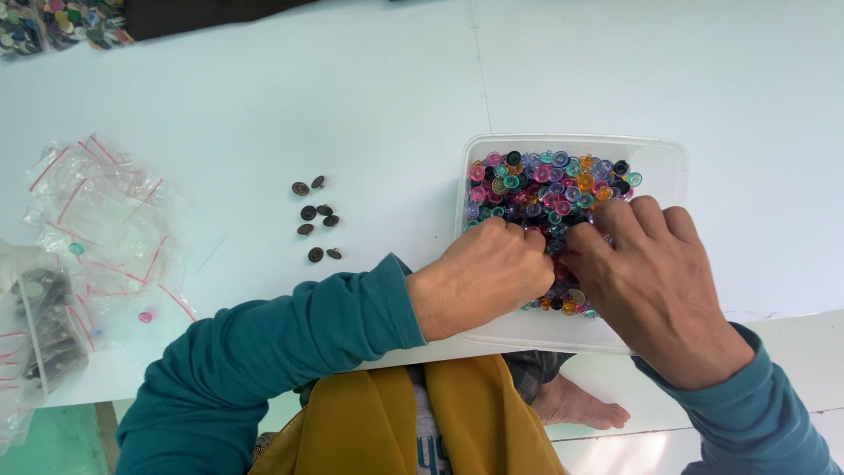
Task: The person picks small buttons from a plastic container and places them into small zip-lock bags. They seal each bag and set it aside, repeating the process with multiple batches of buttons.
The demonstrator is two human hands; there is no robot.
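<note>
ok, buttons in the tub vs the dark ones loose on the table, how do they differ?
The buttons in the tub are translucent and many-coloured; the dark buttons are dull brownish-black. The tub ones are heaped in a clear plastic tub, with both hands, left hand and right hand, in them; the dark ones lie scattered, few, untouched on the white table. Both are small and round.

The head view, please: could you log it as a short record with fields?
surface: white table
container: clear plastic tray at the table's near edge
contents: small colourful buttons
left hand: in the tray, fingers curled among the buttons
right hand: in the tray, fingertips on the buttons
beside: dark metal buttons, clear zip bags
</note>
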